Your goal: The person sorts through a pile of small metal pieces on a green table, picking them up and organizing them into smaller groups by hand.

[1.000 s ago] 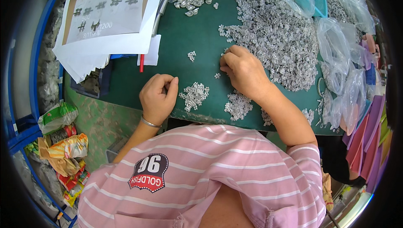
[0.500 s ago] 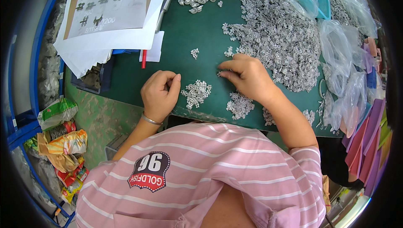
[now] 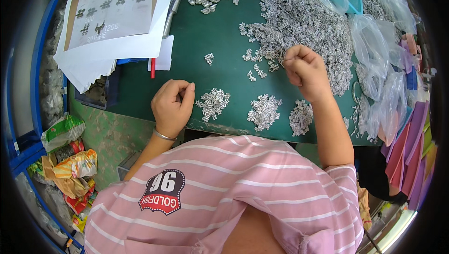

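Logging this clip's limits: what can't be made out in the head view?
- Left hand: fingers curled inward, so whether its grip encloses a piece is hidden.
- Right hand: closed fist at the big pile's edge; its contents are hidden by its own fingers.
- Metal pieces in the small heaps: too small to tell their shape.
- Clear bags: bent and blurred near the right rim.
- Table's near edge: covered by the striped shirt.

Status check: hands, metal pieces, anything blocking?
Left hand curled beside a small sorted pile. Right hand closed at edge of the big heap of silver pieces. Nothing blocking on the green mat.
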### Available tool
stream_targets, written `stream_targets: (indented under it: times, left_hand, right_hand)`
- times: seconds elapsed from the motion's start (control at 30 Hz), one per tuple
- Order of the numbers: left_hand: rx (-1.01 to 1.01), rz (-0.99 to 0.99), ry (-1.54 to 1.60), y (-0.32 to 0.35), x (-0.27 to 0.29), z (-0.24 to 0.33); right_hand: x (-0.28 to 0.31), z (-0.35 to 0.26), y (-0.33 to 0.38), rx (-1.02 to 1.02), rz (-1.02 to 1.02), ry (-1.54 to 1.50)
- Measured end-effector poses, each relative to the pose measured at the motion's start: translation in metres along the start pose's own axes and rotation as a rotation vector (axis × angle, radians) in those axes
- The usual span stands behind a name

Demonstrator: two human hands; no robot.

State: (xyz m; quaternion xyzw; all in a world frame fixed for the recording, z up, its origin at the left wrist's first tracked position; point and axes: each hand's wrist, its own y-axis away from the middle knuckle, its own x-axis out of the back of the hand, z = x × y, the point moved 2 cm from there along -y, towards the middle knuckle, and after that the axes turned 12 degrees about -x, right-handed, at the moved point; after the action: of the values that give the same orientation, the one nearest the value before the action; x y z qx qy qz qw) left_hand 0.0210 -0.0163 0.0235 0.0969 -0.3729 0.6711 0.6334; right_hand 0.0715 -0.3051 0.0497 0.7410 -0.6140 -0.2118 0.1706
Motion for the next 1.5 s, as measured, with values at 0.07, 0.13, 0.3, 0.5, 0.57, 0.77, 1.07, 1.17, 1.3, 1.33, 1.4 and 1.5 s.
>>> stream_targets:
  times: [0.07,0.13,0.3,0.5,0.57,0.77,1.07,1.17,1.3,1.33,1.4,1.5]
  left_hand:
    - [0.020,0.006,-0.002,0.000,0.000,0.000]
    - [0.028,0.008,0.003,0.000,0.000,0.000]
    - [0.018,0.006,-0.010,0.000,0.000,0.000]
    - [0.001,0.004,0.009,0.001,0.000,-0.001]
    - [-0.014,0.005,0.014,0.002,-0.001,-0.002]
    - [-0.008,0.000,0.003,0.001,-0.001,0.000]
    - [-0.020,0.004,0.012,0.001,-0.001,-0.001]
    - [-0.014,0.010,0.020,0.002,-0.001,-0.003]
    - [-0.020,0.004,0.018,0.001,-0.001,-0.002]
    - [-0.021,0.006,0.013,0.001,-0.001,-0.002]
    - [-0.011,0.001,-0.002,-0.001,0.000,0.001]
    - [0.001,0.003,-0.008,-0.001,0.000,0.001]
  right_hand:
    - [-0.008,0.010,0.001,0.135,0.177,0.488]
    - [-0.023,0.013,0.007,0.338,0.156,0.815]
    - [-0.028,0.004,0.010,0.354,0.269,0.901]
    - [-0.029,0.012,0.013,0.442,0.266,1.072]
    - [-0.024,0.014,0.011,0.383,0.248,1.046]
    - [-0.026,0.014,0.010,0.460,0.235,1.064]
    - [-0.025,0.016,0.008,0.474,0.238,1.034]
    - [-0.025,0.014,0.008,0.462,0.277,1.038]
    - [-0.029,0.016,0.007,0.504,0.205,1.071]
    - [-0.030,0.017,0.007,0.511,0.207,1.083]
    - [-0.031,0.015,0.006,0.526,0.221,1.088]
    - [-0.034,0.010,0.005,0.549,0.225,1.093]
